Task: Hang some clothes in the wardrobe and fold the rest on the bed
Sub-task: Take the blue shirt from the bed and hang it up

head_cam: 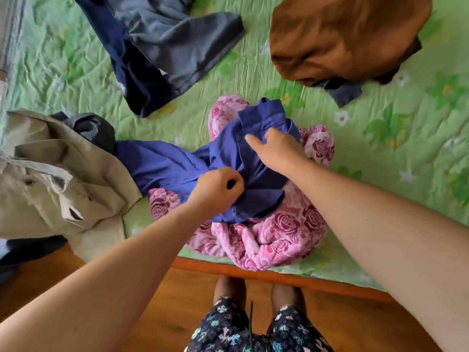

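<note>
Head view: looks down at the near edge of a bed, with both bare forearms reaching in from below.
Nearest: a dark floral-print garment (256, 329) worn by the person, with two feet (229, 288) beyond it on the brown wooden floor (165, 301).
Bed edge: an orange-brown wooden bed rail (279, 274) runs across just beyond the feet.
Bedspread: a green quilted bedspread with a flower print (380, 148) covers the bed and carries the clothes.
Pink bundle: a crumpled pink rose-patterned cloth (274, 237) lies in the middle at the near edge, partly under the shirt.
Task garment: a blue-violet cotton shirt (165, 163) lies on the pink cloth and spreads left to the beige jacket; a stitched band of it stands up on the far side.
Left of the two hands: the left hand (215, 190) has curled fingers pinching a fold near the shirt's middle.
Right of the two hands: the right hand (275, 149) grips bunched shirt cloth just beyond, fingers tucked into the fabric and thumb pointing left.
Left side: a beige buttoned cotton jacket (50, 174) drapes over the near left of the bed, with a dark grey garment (94, 128) at its far edge.
Far middle: a navy garment (137, 80) with a slate-grey garment (182, 47) lying on it.
Far right: a rumpled brown garment (342, 39), with a dark blue-grey scrap of cloth (340, 91) poking out at its near edge.
</note>
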